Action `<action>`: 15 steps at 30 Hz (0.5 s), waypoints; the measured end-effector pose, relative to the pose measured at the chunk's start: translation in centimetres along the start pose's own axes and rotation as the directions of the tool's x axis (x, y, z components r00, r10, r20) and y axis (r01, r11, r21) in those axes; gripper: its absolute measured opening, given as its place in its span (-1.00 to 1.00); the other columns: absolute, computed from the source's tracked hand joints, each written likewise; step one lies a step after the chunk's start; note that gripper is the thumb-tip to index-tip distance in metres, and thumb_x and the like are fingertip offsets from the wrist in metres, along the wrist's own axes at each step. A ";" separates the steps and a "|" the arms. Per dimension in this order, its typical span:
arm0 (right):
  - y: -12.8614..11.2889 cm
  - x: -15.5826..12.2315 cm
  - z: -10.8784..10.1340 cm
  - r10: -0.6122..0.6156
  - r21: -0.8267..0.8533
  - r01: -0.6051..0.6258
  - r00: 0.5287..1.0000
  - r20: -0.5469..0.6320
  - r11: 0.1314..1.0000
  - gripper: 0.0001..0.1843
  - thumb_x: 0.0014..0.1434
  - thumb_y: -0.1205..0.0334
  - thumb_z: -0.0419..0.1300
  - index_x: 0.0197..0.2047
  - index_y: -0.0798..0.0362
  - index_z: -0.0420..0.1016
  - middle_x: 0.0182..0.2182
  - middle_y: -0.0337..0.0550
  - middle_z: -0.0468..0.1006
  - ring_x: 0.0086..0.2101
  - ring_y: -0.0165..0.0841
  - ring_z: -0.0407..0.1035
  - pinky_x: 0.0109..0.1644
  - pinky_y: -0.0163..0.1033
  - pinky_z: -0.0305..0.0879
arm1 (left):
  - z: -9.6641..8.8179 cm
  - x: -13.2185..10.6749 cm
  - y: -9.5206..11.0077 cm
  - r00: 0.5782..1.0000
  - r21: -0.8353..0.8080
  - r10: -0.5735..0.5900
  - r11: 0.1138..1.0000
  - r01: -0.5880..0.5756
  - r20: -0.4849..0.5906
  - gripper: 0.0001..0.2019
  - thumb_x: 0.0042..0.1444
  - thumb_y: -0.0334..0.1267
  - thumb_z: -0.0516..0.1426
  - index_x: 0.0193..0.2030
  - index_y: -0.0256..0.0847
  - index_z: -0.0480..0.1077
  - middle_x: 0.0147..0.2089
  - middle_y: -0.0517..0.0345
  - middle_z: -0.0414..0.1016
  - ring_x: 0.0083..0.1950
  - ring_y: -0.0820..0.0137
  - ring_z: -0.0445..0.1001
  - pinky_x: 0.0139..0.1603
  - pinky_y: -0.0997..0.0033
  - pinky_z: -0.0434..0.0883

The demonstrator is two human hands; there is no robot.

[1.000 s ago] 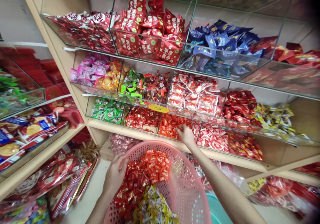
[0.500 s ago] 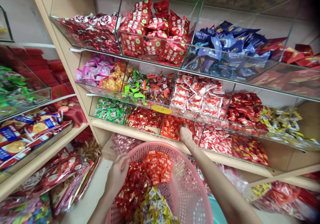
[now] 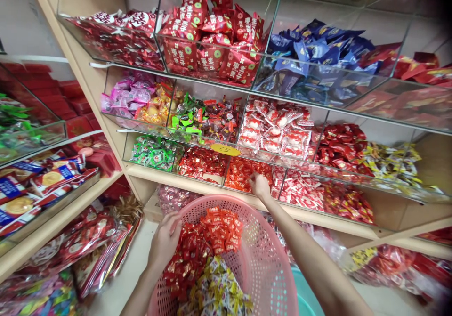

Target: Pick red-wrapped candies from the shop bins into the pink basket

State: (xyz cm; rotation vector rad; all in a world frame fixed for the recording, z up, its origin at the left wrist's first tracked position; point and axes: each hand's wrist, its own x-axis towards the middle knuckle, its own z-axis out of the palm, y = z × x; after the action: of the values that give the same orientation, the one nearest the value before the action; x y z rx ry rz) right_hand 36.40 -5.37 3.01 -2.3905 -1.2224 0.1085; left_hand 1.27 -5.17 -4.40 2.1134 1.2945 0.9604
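A pink plastic basket [image 3: 270,240] with a perforated wall stands low in front of me. Inside it lie orange-wrapped candies [image 3: 221,229], red-wrapped candies [image 3: 189,255] and yellow-and-white wrapped candies [image 3: 219,290]. My left hand [image 3: 165,240] grips the basket's left rim, fingers curled over the edge. My right hand [image 3: 260,186] reaches over the far rim into a bottom-row bin of orange-wrapped candies [image 3: 236,172]. Its fingers are curled in among these candies; how many it holds is hidden.
Glass-fronted shelves hold red packets [image 3: 212,38], blue packets [image 3: 318,47] and green-wrapped candies [image 3: 153,153]. A yellow price tag [image 3: 225,149] hangs above the bottom row. Side shelves carry biscuit packs [image 3: 52,179]. A teal tub [image 3: 303,292] sits beneath the basket.
The view has shifted slightly, so the shelves sit a little higher and further left. My right hand stays in the orange candies and my left hand stays on the basket rim.
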 end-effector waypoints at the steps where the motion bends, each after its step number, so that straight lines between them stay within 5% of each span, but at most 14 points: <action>1: -0.1 -0.3 -0.5 -0.004 0.040 0.005 0.999 -0.038 0.999 -0.83 0.04 0.24 0.06 -0.30 0.08 0.41 -0.36 -0.03 0.50 -0.32 -0.30 0.37 -0.33 -0.31 0.14 | 0.0 0.0 0.0 1.000 0.000 0.001 1.000 -0.001 -0.001 -0.74 0.10 -0.14 -0.03 -0.19 -0.16 0.39 -0.04 0.07 0.38 0.00 0.30 0.36 0.07 0.26 0.28; 5: -0.7 -3.8 -2.4 -0.100 0.320 0.160 0.975 -0.197 0.934 -0.78 0.06 0.12 0.05 -0.37 0.09 0.38 -0.46 -0.13 0.47 -0.48 -0.40 0.30 -0.38 -0.33 0.15 | 0.0 0.1 0.0 1.000 0.004 0.005 1.000 -0.005 0.006 -0.74 0.10 -0.15 -0.03 -0.17 -0.15 0.39 -0.05 0.08 0.38 -0.01 0.32 0.36 0.06 0.27 0.28; 7: -0.7 -6.8 -2.3 -0.124 0.519 0.195 0.978 -0.169 0.832 -0.72 0.04 0.04 0.06 -0.41 0.10 0.36 -0.53 -0.18 0.42 -0.54 -0.44 0.24 -0.44 -0.35 0.14 | 0.0 0.1 0.1 1.000 0.007 0.002 1.000 -0.002 0.009 -0.74 0.10 -0.15 -0.03 -0.17 -0.15 0.38 -0.05 0.08 0.38 -0.01 0.32 0.36 0.06 0.28 0.28; 11: 1.1 -12.7 0.7 -0.009 0.746 -0.134 0.983 0.184 0.652 -0.68 -0.07 -0.03 0.14 -0.52 0.08 0.31 -0.71 -0.33 0.28 -0.67 -0.51 0.10 -0.57 -0.38 0.04 | -0.1 0.1 0.1 1.000 0.007 0.001 1.000 -0.002 0.009 -0.73 0.10 -0.15 -0.04 -0.15 -0.17 0.37 -0.06 0.07 0.38 0.01 0.32 0.35 0.08 0.27 0.26; 15: 4.1 -15.7 4.6 0.200 0.660 -0.506 0.852 0.484 0.556 -0.70 -0.16 0.06 0.18 -0.66 0.05 0.19 -0.80 -0.36 0.25 -0.74 -0.56 0.03 -0.65 -0.40 -0.07 | -0.1 0.1 0.1 1.000 0.000 0.014 1.000 -0.014 -0.001 -0.73 0.10 -0.15 -0.04 -0.15 -0.16 0.37 -0.06 0.07 0.38 0.00 0.31 0.35 0.08 0.26 0.27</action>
State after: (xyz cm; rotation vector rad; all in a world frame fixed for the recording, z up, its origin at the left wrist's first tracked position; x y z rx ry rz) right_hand 28.79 -18.12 -4.87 -1.8007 -0.5610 1.0366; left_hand 1.31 -5.14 -4.28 2.1252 1.2819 0.9678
